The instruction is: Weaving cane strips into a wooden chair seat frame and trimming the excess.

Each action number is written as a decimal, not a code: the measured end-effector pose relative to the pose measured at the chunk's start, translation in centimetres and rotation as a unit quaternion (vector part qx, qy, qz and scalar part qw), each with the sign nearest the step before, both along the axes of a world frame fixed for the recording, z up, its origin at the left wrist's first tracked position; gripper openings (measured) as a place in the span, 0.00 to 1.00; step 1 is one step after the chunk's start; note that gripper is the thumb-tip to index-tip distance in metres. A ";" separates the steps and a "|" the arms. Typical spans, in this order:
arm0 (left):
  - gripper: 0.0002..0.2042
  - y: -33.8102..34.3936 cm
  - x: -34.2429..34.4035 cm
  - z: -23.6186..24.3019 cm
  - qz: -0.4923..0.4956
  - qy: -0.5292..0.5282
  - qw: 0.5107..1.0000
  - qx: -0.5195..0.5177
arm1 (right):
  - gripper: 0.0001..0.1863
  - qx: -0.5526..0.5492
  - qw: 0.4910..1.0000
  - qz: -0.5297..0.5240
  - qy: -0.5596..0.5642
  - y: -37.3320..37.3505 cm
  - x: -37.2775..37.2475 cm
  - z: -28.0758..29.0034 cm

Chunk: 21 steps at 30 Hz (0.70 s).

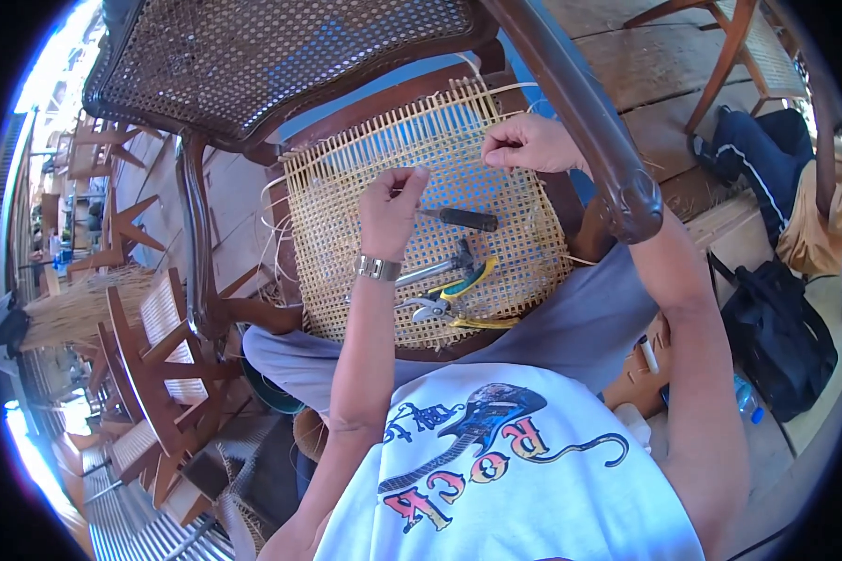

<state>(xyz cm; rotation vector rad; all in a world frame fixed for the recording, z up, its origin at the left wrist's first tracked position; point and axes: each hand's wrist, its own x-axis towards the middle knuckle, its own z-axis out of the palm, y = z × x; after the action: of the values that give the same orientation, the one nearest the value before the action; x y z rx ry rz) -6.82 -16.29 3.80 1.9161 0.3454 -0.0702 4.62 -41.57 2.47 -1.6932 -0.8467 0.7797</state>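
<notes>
In front of me is a wooden armchair whose woven cane seat (332,220) has loose strand ends along its far and left edges. My left hand (393,206), with a metal watch on the wrist, is over the seat's middle, thumb and fingers pinched. Further right, my right hand (533,145) reaches under the chair's armrest, also pinched, above the far right part of the weave. Anything between the fingertips is too thin to make out. A black-handled awl or screwdriver (468,219) lies beside my left hand. Nearer me on the cane rest a hammer (430,272) and yellow-and-green pruning shears (449,299).
The dark armrest (589,103) crosses above my right forearm. The caned backrest (281,56) stands beyond the seat. Several wooden chair frames (150,365) are stacked at left. At right are a seated person's leg (767,168), a black bag (781,337) and a plastic bottle (747,397).
</notes>
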 end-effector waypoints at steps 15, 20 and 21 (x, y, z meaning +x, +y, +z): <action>0.14 -6.8 1.8 -1.8 0.121 -0.067 0.906 -0.401 | 0.07 0.036 0.994 -0.077 0.063 0.8 0.6 -1.0; 0.08 -5.7 2.9 -1.4 0.166 -0.108 0.918 -0.345 | 0.07 0.047 0.994 -0.089 0.052 1.3 0.3 -0.6; 0.08 -5.5 3.0 -1.4 0.175 -0.110 0.915 -0.346 | 0.07 0.044 0.994 -0.087 0.055 1.3 0.3 -0.6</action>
<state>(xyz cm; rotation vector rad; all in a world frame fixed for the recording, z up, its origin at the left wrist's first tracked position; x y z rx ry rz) -3.85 -21.77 2.36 1.1242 0.4352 0.2342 4.91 -40.28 1.88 -1.6067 -0.6388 0.6994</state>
